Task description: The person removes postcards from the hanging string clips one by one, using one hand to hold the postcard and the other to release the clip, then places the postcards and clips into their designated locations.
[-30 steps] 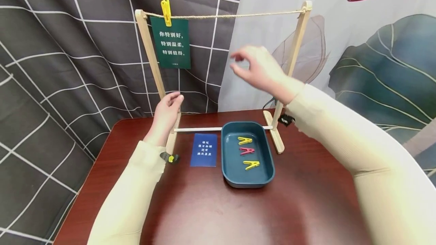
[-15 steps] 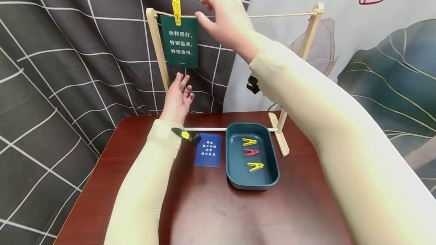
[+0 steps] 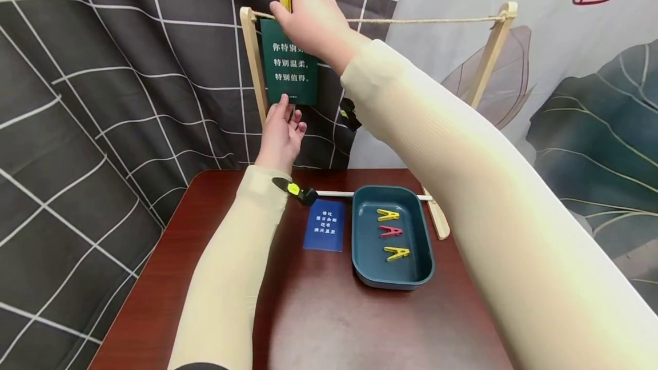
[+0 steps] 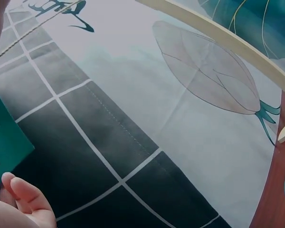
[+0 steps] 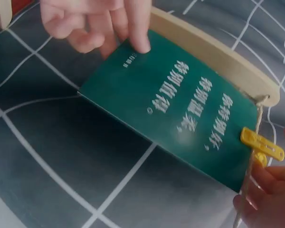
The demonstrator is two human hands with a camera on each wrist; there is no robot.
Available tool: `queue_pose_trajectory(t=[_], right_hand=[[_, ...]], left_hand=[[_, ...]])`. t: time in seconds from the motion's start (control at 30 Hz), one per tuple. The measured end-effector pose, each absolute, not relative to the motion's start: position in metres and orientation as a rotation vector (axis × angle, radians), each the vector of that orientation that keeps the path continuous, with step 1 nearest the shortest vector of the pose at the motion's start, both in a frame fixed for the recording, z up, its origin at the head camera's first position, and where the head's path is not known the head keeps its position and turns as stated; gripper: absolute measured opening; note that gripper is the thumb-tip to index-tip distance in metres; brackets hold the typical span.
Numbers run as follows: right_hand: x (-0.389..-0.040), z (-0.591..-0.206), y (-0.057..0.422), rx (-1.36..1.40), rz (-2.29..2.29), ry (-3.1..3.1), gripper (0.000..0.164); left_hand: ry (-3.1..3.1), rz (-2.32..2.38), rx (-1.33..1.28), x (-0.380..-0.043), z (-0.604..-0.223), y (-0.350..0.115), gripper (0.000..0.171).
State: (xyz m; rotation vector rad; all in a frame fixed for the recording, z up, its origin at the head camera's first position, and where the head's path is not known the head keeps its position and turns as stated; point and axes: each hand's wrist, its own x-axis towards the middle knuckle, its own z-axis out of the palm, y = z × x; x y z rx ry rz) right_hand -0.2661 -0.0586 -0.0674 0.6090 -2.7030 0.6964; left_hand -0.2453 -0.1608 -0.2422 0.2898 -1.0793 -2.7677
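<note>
A green card (image 3: 290, 84) with white lettering hangs at the left end of a rope (image 3: 421, 21), under a yellow clothespin (image 5: 262, 143). My right hand (image 3: 316, 19) is around the clothespin's upper end in the head view. In the right wrist view its fingers lie behind the clothespin and rope, with the thumb tip a little apart from it. Below, my left hand (image 3: 280, 136) is raised to the card's bottom edge. One straight finger (image 5: 138, 35) overlaps the front of the card there, and the other fingers are loosely bent beside the edge.
The rope runs between two wooden posts (image 3: 492, 61). On the red-brown table (image 3: 329, 324), a blue card (image 3: 325, 226) lies left of a dark blue tray (image 3: 360, 270). Inside the tray are two yellow clothespins (image 3: 397, 253) and a red one (image 3: 390, 231).
My right hand has moved left and up along the rope to the clothespin. My left hand has risen, its fingers loosening, up to the bottom of the green card.
</note>
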Motion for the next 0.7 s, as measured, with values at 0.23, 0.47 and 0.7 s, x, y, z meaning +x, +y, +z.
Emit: queue_pose_trajectory(t=[0.23,0.47,0.7], right_hand=[[-0.265,-0.064,-0.056,0.586,0.741,-2.709,0.056],[-0.262,-0.058,-0.047,0.543,1.207,-2.621,0.044],[-0.261,-0.056,-0.036,0.466,1.631,-2.375,0.034]], left_hand=[[-1.092,-2.776,0.317,-0.244,-0.243,-0.153,0.020],[-1.129,-2.746,0.274,-0.247,-0.243,-0.154,0.017],[-1.113,-2.732,0.231,-0.245,-0.241,-0.153,0.017]])
